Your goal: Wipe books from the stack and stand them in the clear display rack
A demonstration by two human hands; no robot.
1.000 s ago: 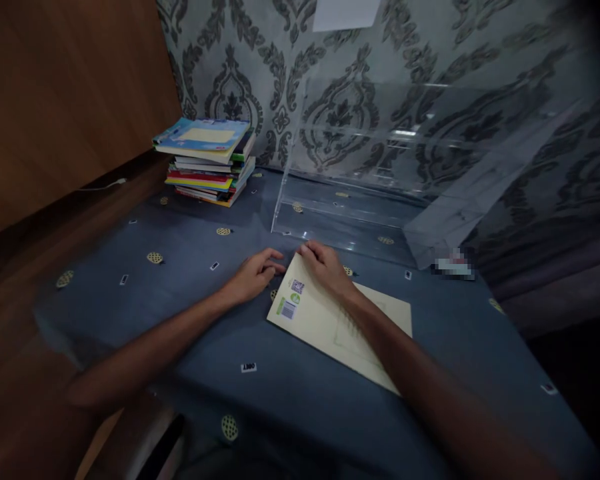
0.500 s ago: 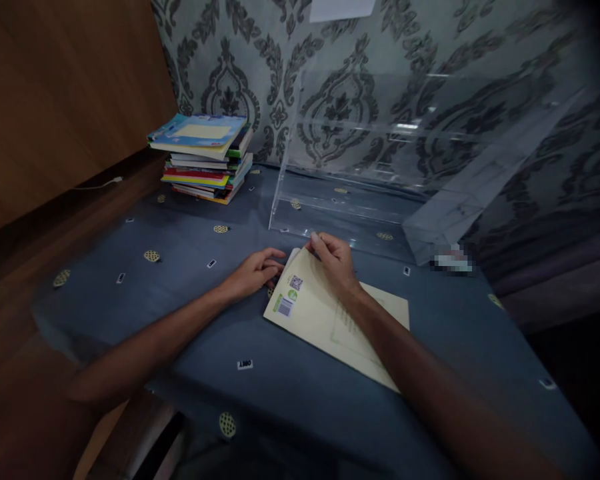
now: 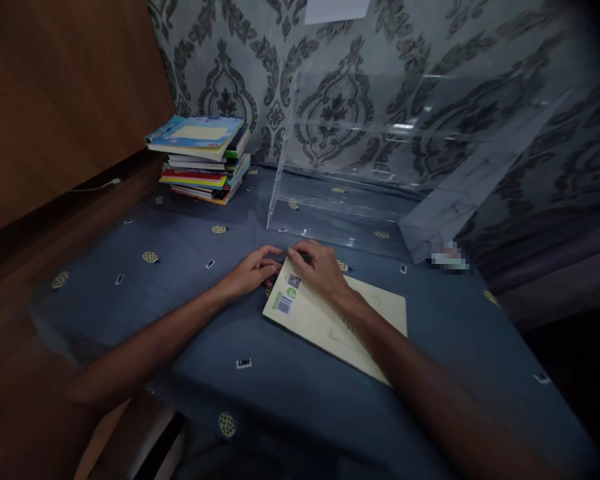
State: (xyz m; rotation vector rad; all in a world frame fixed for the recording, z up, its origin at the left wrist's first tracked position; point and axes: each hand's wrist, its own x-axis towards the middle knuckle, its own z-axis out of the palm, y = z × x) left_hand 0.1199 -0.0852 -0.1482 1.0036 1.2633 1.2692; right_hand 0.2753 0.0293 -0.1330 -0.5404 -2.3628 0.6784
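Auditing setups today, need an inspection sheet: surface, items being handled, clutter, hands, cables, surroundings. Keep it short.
Surface: dark blue-grey tablecloth with pineapple and label prints.
Job's things: cream booklet flat on the cloth, barcode and QR code showing; clear stand behind it; book stack at far left, edges uneven.
Clutter: pixelated object by the stand's right foot, unidentifiable.
Hands: right hand at the booklet's far left corner, grip unclear; left hand beside its left edge, contact unclear.
Cables: white cable left of the table.
Surroundings: patterned wall, wooden panel.
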